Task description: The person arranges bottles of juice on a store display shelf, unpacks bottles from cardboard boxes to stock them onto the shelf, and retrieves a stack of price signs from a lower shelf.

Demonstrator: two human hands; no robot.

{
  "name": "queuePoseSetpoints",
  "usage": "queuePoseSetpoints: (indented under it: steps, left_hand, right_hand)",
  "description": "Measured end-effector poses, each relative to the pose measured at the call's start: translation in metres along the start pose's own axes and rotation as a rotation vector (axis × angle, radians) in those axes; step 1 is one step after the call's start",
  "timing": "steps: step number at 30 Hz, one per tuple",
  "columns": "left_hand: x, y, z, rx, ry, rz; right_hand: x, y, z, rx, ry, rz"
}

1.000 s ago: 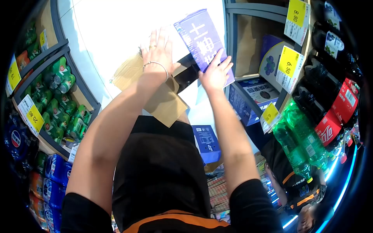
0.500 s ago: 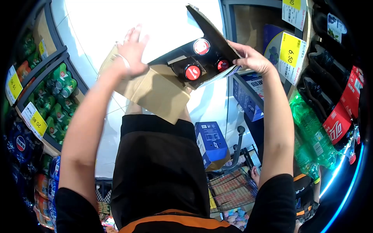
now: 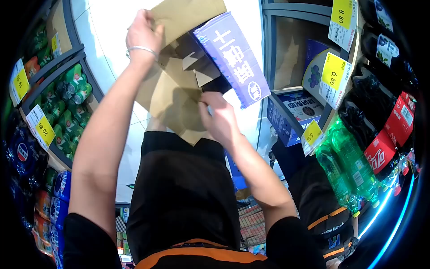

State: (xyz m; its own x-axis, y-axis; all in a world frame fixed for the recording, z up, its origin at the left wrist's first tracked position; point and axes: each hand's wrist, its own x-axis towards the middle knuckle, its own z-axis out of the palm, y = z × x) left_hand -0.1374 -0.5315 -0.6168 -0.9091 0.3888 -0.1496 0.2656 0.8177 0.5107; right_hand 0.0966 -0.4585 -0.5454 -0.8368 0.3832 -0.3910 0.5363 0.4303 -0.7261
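Observation:
An open cardboard box (image 3: 239,62) with a purple printed flap is held tilted in front of me, its plain brown flaps spread. My left hand (image 3: 145,38) is closed on a brown flap (image 3: 190,18) at the upper left, thumb on the near side. At the near edge of the opening, my right hand (image 3: 219,116) has its fingers curled against the cardboard, beside the lower flap (image 3: 177,112). A cardboard divider (image 3: 204,71) shows inside the dark interior. No bottle caps are visible in it now.
On the right, shelves hold dark bottles (image 3: 367,94), green bottles (image 3: 345,161) and a blue carton (image 3: 295,112), with yellow price tags (image 3: 336,74). Green drink packs (image 3: 67,112) fill the left shelves. Another person in a black and orange top (image 3: 329,215) is close at the lower right.
My right hand has left the box's far right side and come to its near edge. My left hand now grips a flap. The box has turned, showing its purple print; the red-capped bottles are hidden.

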Motion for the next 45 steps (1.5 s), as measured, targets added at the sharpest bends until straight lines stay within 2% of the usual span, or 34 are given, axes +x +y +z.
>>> queuePoseSetpoints:
  steps: [1,2,3,4,5,6,7,8,10,12,18,20,21,24,25,26,27,29,30,31,33,34,35,37,38,39,41,43,45]
  left_hand:
    - [-0.014,0.002,0.000,-0.071,-0.121,-0.073]
    - [-0.031,-0.001,0.003,-0.096,-0.107,0.080]
    - [-0.049,-0.003,0.005,-0.117,-0.090,0.231]
    - [-0.065,0.000,0.001,-0.174,-0.198,0.200]
    - [-0.083,0.004,-0.004,-0.231,-0.308,0.169]
    - [-0.100,0.003,-0.004,-0.178,-0.400,0.202]
    - [-0.117,0.000,-0.004,-0.126,-0.494,0.233]
    - [-0.133,-0.001,-0.008,-0.124,-0.494,0.223]
    - [-0.151,-0.001,-0.013,-0.264,-0.561,0.044]
    - [-0.156,-0.003,-0.021,-0.344,-0.591,-0.017]
    - [-0.167,-0.025,-0.026,-0.483,-0.758,-0.145]
    - [-0.175,-0.034,-0.022,-0.612,-0.753,-0.194]
    - [-0.176,-0.034,-0.024,-0.624,-0.741,-0.194]
    - [-0.179,-0.035,-0.023,-0.680,-0.745,-0.269]
    - [-0.183,-0.038,-0.016,-0.745,-0.768,-0.367]
    - [-0.184,-0.039,-0.014,-0.809,-0.791,-0.461]
    - [-0.181,-0.035,-0.018,-0.810,-0.790,-0.452]
    - [-0.174,-0.021,-0.025,-1.191,-0.843,-1.054]
    - [-0.180,-0.025,-0.009,-1.309,-0.851,-1.202]
    - [-0.176,-0.014,-0.017,-1.316,-0.854,-1.194]
    - [-0.165,0.012,-0.044,-1.849,-0.846,-1.237]
    - [-0.164,0.018,-0.049,-2.042,-0.809,-1.150]
    - [-0.160,0.029,-0.053,-2.051,-0.734,-1.274]
    - [-0.163,0.033,-0.055,-2.097,-0.694,-1.453]
    - [-0.164,0.034,-0.054,-2.155,-0.664,-1.491]
    - [-0.170,0.034,-0.058,-2.148,-0.535,-1.486]
    - [-0.185,0.031,-0.054,-2.239,-0.598,-1.343]
    - [-0.188,0.035,-0.055,-2.296,-0.756,-1.038]
    - [-0.188,0.050,-0.070,-2.278,-0.780,-0.906]
  right_hand:
    - [0.007,-0.001,0.017,-0.141,-0.073,0.032]
    - [0.023,0.008,0.032,-0.574,-0.297,0.045]
    - [0.033,0.036,0.051,-0.707,-0.299,0.150]
    - [0.046,0.058,0.068,-0.838,-0.299,0.255]
    - [0.066,0.073,0.060,-0.766,-0.615,0.200]
    - [0.086,0.071,0.058,-0.750,-0.788,0.521]
    - [0.093,0.074,0.060,-0.797,-0.958,0.623]
    - [0.090,0.069,0.058,-0.806,-1.088,0.682]
    - [0.084,0.073,0.064,-0.949,-1.248,0.727]
    - [0.066,0.108,0.087,-1.046,-1.037,0.755]
    - [0.081,0.086,0.043,-0.749,-1.149,0.590]
    - [0.072,0.064,0.009,-0.743,-1.120,0.458]
    - [0.068,0.041,-0.008,-0.794,-1.117,0.446]
    - [0.043,-0.004,-0.051,-0.728,-0.867,0.519]
    - [0.045,-0.036,-0.071,-0.591,-0.921,0.642]
    - [0.027,-0.033,-0.090,-0.380,-0.804,0.607]
    - [0.018,-0.048,-0.111,-0.179,-0.810,0.646]
    - [-0.019,-0.050,-0.138,0.463,-0.749,0.792]
    - [-0.039,-0.048,-0.150,0.620,-0.727,0.921]
    - [-0.057,-0.053,-0.161,0.907,-0.736,0.996]
    - [-0.104,-0.050,-0.164,1.274,-0.772,0.945]
    - [-0.118,-0.064,-0.164,1.161,-0.748,0.923]
    - [-0.127,-0.080,-0.164,1.053,-0.723,0.899]
    - [-0.144,-0.105,-0.159,0.555,-0.598,0.658]
    - [-0.145,-0.119,-0.159,0.406,-0.525,0.558]
    - [-0.149,-0.125,-0.159,0.416,-0.510,0.552]
    - [-0.163,-0.136,-0.158,0.297,-0.429,0.562]
    - [-0.181,-0.138,-0.152,0.298,-0.370,0.548]
    - [-0.200,-0.137,-0.145,0.101,-0.221,0.358]
